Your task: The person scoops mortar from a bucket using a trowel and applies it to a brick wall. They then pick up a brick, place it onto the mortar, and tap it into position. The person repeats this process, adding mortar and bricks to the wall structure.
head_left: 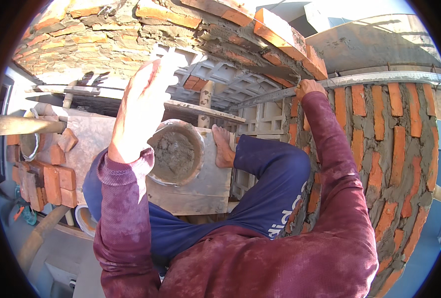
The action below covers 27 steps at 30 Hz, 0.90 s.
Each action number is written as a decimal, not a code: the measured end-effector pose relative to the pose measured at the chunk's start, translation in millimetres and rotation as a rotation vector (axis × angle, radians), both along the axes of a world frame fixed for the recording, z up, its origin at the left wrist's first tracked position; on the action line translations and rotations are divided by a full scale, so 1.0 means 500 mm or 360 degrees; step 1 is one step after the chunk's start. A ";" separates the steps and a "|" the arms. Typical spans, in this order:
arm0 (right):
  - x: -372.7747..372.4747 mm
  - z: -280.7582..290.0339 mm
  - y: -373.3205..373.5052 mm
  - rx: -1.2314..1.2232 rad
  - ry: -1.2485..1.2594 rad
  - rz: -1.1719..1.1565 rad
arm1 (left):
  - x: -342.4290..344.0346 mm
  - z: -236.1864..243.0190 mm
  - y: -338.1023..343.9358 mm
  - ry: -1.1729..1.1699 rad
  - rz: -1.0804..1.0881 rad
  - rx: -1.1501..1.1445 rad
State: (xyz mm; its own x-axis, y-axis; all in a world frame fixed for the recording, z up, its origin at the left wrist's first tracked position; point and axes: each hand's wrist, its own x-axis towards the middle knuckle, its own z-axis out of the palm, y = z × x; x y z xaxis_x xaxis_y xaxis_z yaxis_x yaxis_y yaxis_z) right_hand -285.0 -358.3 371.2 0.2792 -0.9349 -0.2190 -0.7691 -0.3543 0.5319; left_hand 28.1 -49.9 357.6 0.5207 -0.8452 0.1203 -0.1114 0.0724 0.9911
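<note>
My right hand (309, 88) grips the handle of a trowel at the wall's corner. The trowel's grey blade (275, 71) lies against the brick face just below the top course. Close above it, an orange brick (281, 34) sits on the wall's upper edge. Raised in front of the wall, my left hand (142, 102) has its fingers stretched out, with nothing seen in them; strong sunlight washes out the fingertips. Below and right of that hand stands a bucket (200, 158) of grey mortar (174, 155).
A long metal straightedge (389, 77) runs along the right-hand brick wall (398, 154). My bare foot (223, 146) rests on the plank platform (195, 198). Loose bricks (60, 184) are stacked at left, near wooden poles (29, 125). Pale lattice blocks (219, 71) lie behind a wooden rail (205, 110).
</note>
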 end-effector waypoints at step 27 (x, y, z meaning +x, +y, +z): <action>0.038 -0.262 0.463 0.1149 -0.0993 0.0718 | 0.375 -0.354 0.941 0.0460 0.1654 0.0612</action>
